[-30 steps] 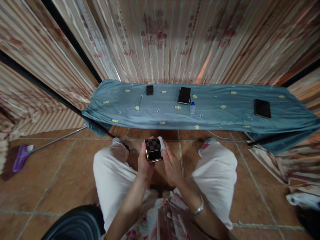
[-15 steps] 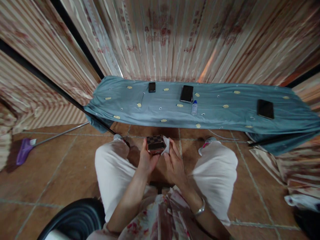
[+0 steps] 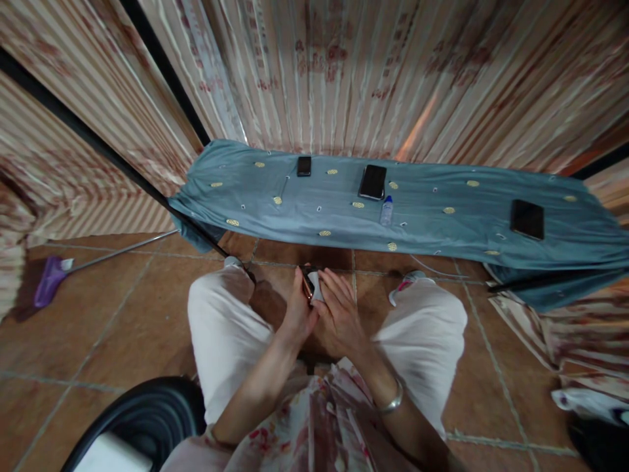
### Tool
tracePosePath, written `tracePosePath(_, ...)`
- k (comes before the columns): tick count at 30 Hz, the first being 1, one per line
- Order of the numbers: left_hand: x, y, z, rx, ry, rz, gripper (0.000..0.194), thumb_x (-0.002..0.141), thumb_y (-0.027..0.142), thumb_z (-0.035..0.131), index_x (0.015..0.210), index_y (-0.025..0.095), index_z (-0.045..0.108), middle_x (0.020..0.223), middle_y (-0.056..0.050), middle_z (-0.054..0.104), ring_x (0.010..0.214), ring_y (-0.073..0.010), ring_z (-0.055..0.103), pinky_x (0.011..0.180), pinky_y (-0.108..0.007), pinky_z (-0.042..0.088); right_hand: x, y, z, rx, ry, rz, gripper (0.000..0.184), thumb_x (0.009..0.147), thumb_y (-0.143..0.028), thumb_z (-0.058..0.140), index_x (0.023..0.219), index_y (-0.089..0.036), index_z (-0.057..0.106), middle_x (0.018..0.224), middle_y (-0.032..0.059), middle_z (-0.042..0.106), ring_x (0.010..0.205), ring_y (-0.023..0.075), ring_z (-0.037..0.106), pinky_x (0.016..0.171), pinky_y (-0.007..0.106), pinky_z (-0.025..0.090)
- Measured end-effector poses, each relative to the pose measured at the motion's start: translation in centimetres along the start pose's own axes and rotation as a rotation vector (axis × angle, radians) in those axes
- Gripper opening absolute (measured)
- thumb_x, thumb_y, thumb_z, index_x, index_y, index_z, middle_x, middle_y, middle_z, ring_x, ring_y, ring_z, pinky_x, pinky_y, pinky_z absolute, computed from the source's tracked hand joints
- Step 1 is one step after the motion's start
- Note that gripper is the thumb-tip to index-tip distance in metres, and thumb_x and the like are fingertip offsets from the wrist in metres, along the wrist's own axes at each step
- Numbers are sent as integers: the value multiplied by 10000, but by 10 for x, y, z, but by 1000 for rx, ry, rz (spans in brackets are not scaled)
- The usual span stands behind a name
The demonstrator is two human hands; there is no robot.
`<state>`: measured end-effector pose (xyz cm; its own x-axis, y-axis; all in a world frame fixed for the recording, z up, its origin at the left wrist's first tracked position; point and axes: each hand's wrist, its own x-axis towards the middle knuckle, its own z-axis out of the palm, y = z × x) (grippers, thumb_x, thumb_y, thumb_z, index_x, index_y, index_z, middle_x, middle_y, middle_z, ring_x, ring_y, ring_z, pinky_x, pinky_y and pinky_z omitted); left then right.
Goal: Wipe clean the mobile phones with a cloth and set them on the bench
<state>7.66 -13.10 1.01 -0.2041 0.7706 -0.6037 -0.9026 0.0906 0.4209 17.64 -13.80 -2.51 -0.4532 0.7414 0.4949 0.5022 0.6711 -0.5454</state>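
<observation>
Between my knees, my left hand [image 3: 299, 311] grips a small phone [image 3: 308, 286] in a brown case with a coppery edge. The phone is turned on its side, and much of it is covered by my fingers. My right hand [image 3: 341, 309] presses a white wipe [image 3: 316, 288] against the phone's face, its fingers laid close together over it. On the blue cloth-covered bench in front lie a small dark device [image 3: 304, 166], a larger black phone [image 3: 373, 181] that seems to rest on something pale, and a black tablet-like device [image 3: 527, 219].
A clear bottle with a blue cap [image 3: 387, 211] lies on the blue cloth [image 3: 295, 223]. Black poles [image 3: 98, 141] slope down at the left. A purple broom head [image 3: 49, 282] rests on the tiled floor. A black round basin [image 3: 167, 406] holds something white at lower left.
My left hand has tilted the phone so its checkered face and dark panel turn sideways. My right hand has moved left with the wipe, now over the phone. The view has shifted slightly.
</observation>
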Motion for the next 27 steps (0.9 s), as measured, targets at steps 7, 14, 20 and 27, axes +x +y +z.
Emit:
tracePosePath(7,3,-6,-8,-4,-12,70,249,933,343,483,1034,197,656,809,19,686,755,-91,649,846,-198,460,2,-9,3,100,-39,42,495,984,-242,370,1477,-236,316,1426,94,501,1374,205,393,1143,482,324)
tracePosePath(14,0,-5,-9,97,-49,195,350,972,393,357,1078,212,637,865,15,684,799,-94,639,824,-198,464,-7,-12,9,213,-26,168,515,979,-265,384,1484,-209,300,1487,107,415,1391,215,365,1135,459,369)
tracePosePath(20,-4,-17,-13,253,-132,336,326,971,353,367,1057,229,656,1018,1,695,1000,-113,616,957,-208,406,5,-16,6,274,21,306,489,983,-293,375,1461,-190,353,1489,108,414,1396,208,356,1152,456,336)
tracePosePath(27,-5,-31,-13,213,-158,278,327,963,326,388,1068,194,669,1218,-43,658,1203,-135,540,1065,-232,325,28,-12,5,280,53,360,470,979,-335,373,1412,-164,442,1457,129,455,1367,233,405,1151,464,330)
